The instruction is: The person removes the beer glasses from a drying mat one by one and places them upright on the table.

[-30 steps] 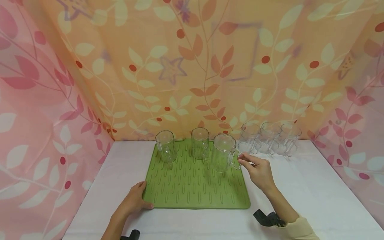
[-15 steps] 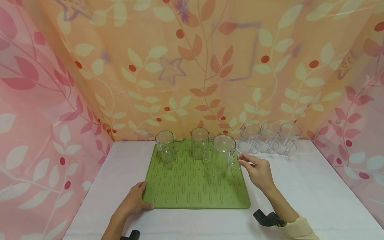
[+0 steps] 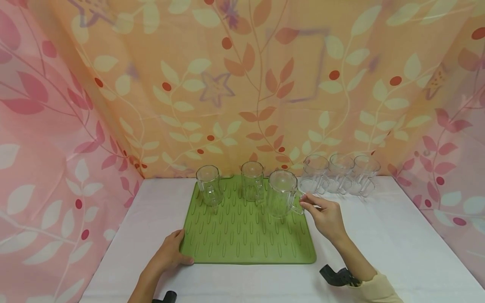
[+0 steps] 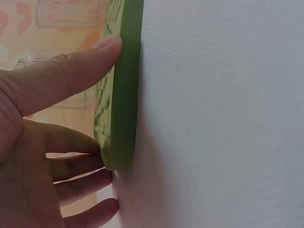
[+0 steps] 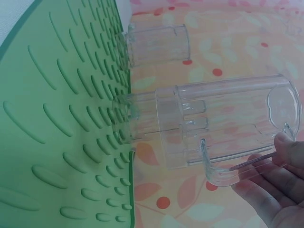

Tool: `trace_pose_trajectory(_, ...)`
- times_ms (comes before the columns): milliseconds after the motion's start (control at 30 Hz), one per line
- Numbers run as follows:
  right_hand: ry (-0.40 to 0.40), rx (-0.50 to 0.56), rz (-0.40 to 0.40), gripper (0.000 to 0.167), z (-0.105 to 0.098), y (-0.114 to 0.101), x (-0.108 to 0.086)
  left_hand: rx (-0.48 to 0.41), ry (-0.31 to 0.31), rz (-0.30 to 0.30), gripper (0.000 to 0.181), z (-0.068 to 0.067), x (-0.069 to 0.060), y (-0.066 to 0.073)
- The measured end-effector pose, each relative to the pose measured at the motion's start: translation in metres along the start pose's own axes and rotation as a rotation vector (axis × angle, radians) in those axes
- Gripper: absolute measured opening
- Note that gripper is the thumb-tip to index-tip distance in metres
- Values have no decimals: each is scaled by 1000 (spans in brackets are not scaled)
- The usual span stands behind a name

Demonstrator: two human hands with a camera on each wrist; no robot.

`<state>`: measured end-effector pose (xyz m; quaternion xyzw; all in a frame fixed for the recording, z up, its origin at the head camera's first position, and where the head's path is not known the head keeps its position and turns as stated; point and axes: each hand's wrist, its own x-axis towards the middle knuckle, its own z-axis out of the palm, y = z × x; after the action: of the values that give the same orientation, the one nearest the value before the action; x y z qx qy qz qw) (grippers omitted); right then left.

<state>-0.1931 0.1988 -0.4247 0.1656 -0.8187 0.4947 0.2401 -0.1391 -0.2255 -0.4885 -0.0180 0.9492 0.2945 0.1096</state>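
Pinched by its handle, a clear glass mug [image 3: 281, 195] hangs over the right part of the green mat [image 3: 246, 244], apparently mouth down. The right hand [image 3: 326, 219] has thumb and fingers on that handle. In the right wrist view a gap shows between the held mug [image 5: 228, 123] and the mat [image 5: 28, 142]. Around the mat's front left corner lies the left hand [image 3: 168, 251]; in the left wrist view its thumb [image 4: 71, 76] rests on one edge and its fairly straight fingers touch another. Two more mugs stand on the mat, at back left [image 3: 209, 185] and back middle [image 3: 252, 181].
Three clear mugs stand upright in a row at the back right of the white table [image 3: 379, 235], the nearest one [image 3: 315, 173] just behind the held mug. A patterned orange cloth [image 3: 265, 84] rises behind the table, with pink cloth [image 3: 45, 168] at both sides.
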Motion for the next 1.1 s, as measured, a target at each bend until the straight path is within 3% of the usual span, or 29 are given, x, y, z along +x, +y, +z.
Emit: trace_pose_trajectory(1100,28,-105,-180,20,0,-3,8,-9,-20,-17,109,-1,0,-1)
